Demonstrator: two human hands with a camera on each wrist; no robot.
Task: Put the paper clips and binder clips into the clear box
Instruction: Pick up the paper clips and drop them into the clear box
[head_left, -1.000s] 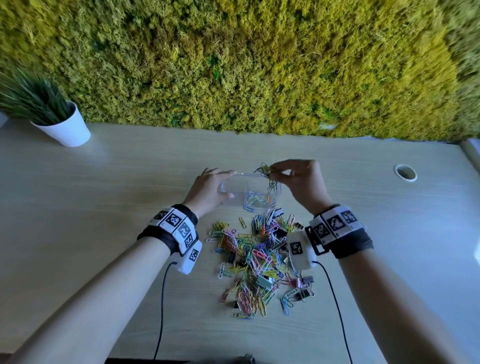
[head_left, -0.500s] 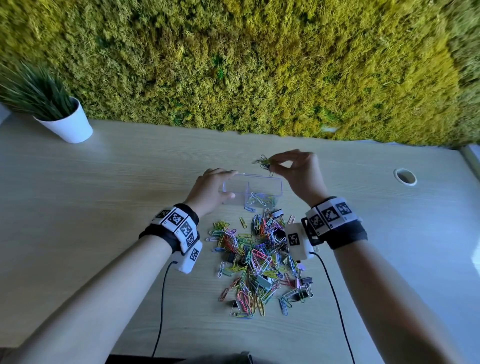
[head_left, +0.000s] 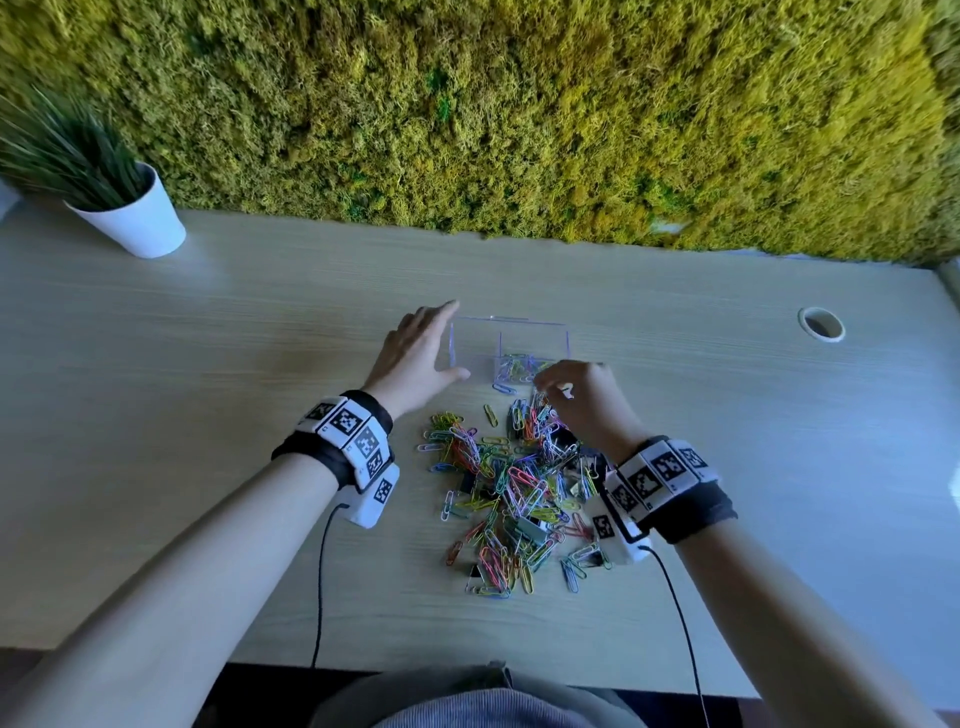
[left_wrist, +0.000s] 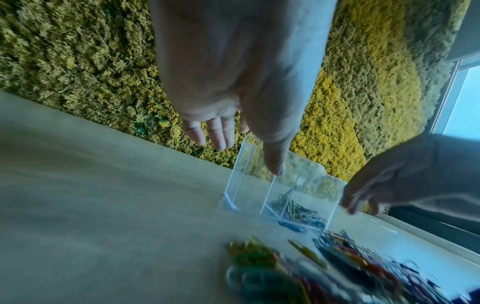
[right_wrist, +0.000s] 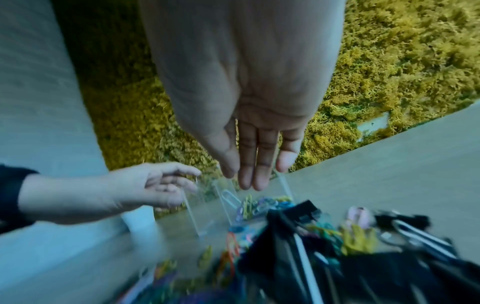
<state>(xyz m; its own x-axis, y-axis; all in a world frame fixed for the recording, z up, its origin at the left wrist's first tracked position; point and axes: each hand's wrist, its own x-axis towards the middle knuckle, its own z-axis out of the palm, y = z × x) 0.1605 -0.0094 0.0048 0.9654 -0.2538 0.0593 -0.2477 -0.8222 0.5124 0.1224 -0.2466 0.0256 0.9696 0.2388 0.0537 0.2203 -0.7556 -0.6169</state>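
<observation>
The clear box (head_left: 508, 332) stands on the table (head_left: 208, 374) behind a heap of coloured paper clips and black binder clips (head_left: 511, 483). Its right compartment holds several paper clips (head_left: 519, 366); the left one looks bare. My left hand (head_left: 439, 343) is at the box's left wall, fingers straight, thumb by the near corner; contact is unclear. My right hand (head_left: 553, 388) hovers over the heap's far end, just in front of the box. In the right wrist view its fingers (right_wrist: 249, 176) hang straight and hold nothing, above black binder clips (right_wrist: 301, 214).
A moss wall (head_left: 519, 114) runs along the back of the table. A white plant pot (head_left: 137, 221) stands at the far left, and a round cable hole (head_left: 822, 323) is at the far right. Two black wrist cables (head_left: 319, 582) trail over the front edge.
The right hand let go of the clips it pinched above the box and came down toward the heap. The left hand's fingers straightened beside the box.
</observation>
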